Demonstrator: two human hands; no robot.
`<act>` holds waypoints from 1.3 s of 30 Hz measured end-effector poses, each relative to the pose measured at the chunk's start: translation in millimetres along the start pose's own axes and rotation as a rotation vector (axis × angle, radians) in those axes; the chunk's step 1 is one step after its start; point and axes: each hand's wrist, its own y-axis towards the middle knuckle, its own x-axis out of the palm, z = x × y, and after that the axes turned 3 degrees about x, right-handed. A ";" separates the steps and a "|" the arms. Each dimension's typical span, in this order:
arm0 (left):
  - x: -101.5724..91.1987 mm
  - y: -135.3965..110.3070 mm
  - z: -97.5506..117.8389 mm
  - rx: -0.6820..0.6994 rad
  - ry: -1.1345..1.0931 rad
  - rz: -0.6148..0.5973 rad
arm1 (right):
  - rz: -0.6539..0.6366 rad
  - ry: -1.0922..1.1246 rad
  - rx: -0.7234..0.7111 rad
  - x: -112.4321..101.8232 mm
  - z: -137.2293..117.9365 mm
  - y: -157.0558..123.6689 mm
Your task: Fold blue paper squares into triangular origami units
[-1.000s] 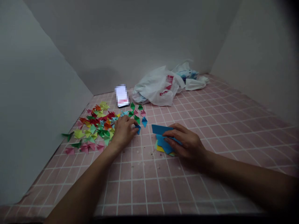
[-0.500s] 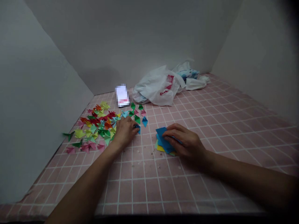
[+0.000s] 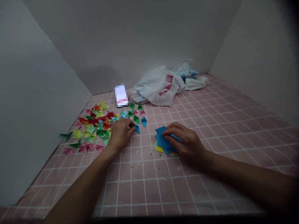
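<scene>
My left hand (image 3: 121, 133) is low over the table at the right side of a heap of folded paper pieces (image 3: 93, 134). Its fingers are bent and slightly apart, with the tips right beside a small blue folded paper piece (image 3: 137, 129) lying on the cloth. Another blue folded piece (image 3: 144, 121) lies just beyond. My right hand (image 3: 184, 138) pinches a blue paper square (image 3: 161, 130) between thumb and fingers, over a small stack of blue, yellow and pale green sheets (image 3: 159, 148). The palm hides part of the stack.
A pink checked tablecloth (image 3: 149, 186) covers the surface. At the back stand a lit phone (image 3: 121, 95), its screen blurred, and a white plastic bag (image 3: 156, 87). More crumpled plastic (image 3: 195, 83) lies behind it. Grey walls (image 3: 144, 37) close in the back and sides.
My left hand has drawn back slightly to the left, leaving more of the blue folded piece showing where it lies. My right hand stays at the stack with the blue square.
</scene>
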 end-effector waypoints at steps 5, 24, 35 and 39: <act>0.6 -1.5 1.5 0.037 0.110 0.012 | -0.008 0.014 0.025 -0.7 -0.6 0.4; 1.1 -0.7 -5.2 -0.058 -0.108 0.137 | -0.022 0.057 0.057 -0.7 -0.4 -0.7; 1.6 -2.5 -3.0 0.015 0.084 0.125 | -0.016 0.052 0.055 0.7 1.5 -1.6; 1.8 -4.1 -1.9 0.049 0.118 0.148 | -0.022 0.067 0.055 1.0 1.6 -1.9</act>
